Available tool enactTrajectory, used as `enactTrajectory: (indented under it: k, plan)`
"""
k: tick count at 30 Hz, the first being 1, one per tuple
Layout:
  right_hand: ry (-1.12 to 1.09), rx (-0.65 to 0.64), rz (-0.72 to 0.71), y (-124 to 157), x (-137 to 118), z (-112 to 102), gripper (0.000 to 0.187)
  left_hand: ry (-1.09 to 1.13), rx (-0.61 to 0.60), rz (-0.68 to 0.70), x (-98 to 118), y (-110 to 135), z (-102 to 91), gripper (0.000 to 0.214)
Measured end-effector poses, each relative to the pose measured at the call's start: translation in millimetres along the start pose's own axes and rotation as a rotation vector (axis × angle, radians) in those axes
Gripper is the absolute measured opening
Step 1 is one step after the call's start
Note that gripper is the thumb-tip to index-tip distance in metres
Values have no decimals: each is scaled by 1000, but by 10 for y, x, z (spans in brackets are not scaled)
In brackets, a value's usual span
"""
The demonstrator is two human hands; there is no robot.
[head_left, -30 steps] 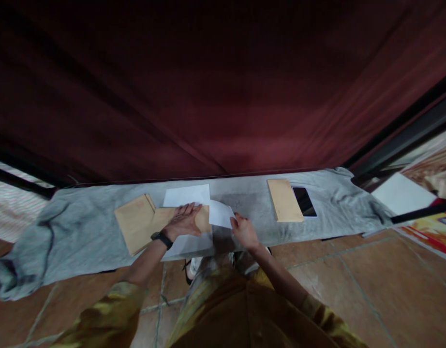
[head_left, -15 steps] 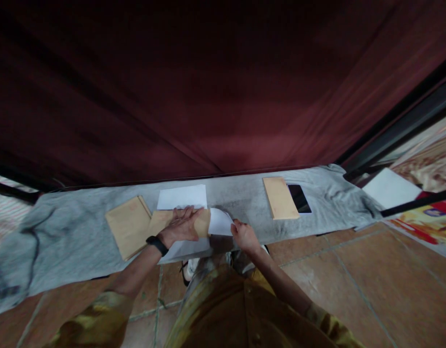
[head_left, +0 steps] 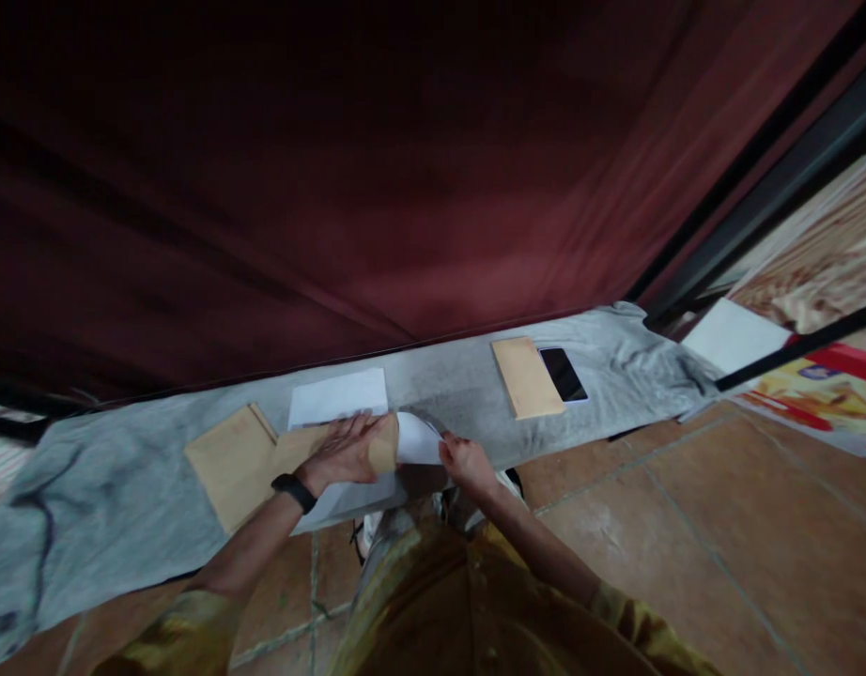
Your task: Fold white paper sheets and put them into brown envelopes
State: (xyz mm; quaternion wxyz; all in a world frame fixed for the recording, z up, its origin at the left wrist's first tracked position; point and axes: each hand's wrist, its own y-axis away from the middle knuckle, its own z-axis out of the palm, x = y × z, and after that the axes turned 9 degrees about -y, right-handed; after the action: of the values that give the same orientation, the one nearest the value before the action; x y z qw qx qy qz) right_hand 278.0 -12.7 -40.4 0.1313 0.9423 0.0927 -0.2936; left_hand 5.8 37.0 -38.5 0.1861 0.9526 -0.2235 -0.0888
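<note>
My left hand [head_left: 345, 451], with a black band on the wrist, lies flat with fingers spread on a brown envelope [head_left: 383, 443]. A folded sheet of white paper [head_left: 417, 438] sticks out of the envelope's right end. My right hand [head_left: 468, 465] pinches that sheet by its right edge. How far the paper reaches inside is hidden. Behind the envelope lies white paper [head_left: 339, 395], and more white paper [head_left: 348, 499] shows on the near side, partly under my left forearm. Several brown envelopes [head_left: 230, 460] overlap in a pile at the left.
To the right, a stack of brown envelopes [head_left: 528, 377] lies beside a dark-screened phone [head_left: 564, 374]. All rest on a narrow surface under grey cloth [head_left: 447, 376]. A dark red curtain [head_left: 419, 235] hangs behind it. A black frame bar [head_left: 792, 347] crosses the right side, above the tiled floor [head_left: 616, 535].
The camera view has tilted, so the scene sits slightly rotated and further left. My left hand stays on the envelope and my right hand keeps its pinch on the paper.
</note>
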Motion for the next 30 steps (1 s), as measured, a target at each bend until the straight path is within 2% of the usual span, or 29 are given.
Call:
enactTrajectory:
  k: [4,7,11,15,21,25,28,30]
  plan:
    - [-57,56,-7,81,128,-191,30,30,142,18,150,-21,-184,121]
    - [-95,125,7,188,346,-340,30,77,183,33,369,-133,-221,120]
    - [-131,221,12,359,705,-414,31,168,177,63,673,-353,-81,119]
    - [-164,245,36,498,966,-360,35,192,161,83,882,-527,96,126]
    - [-232,271,7,572,1077,-272,35,185,157,124,951,-627,137,127]
    - [-401,329,122,563,1113,-266,33,206,110,128,946,-602,94,125]
    - [-607,340,182,568,1166,-241,38,229,100,134,973,-582,78,108]
    - [-747,359,201,580,1208,-211,43,217,136,213,995,-587,70,87]
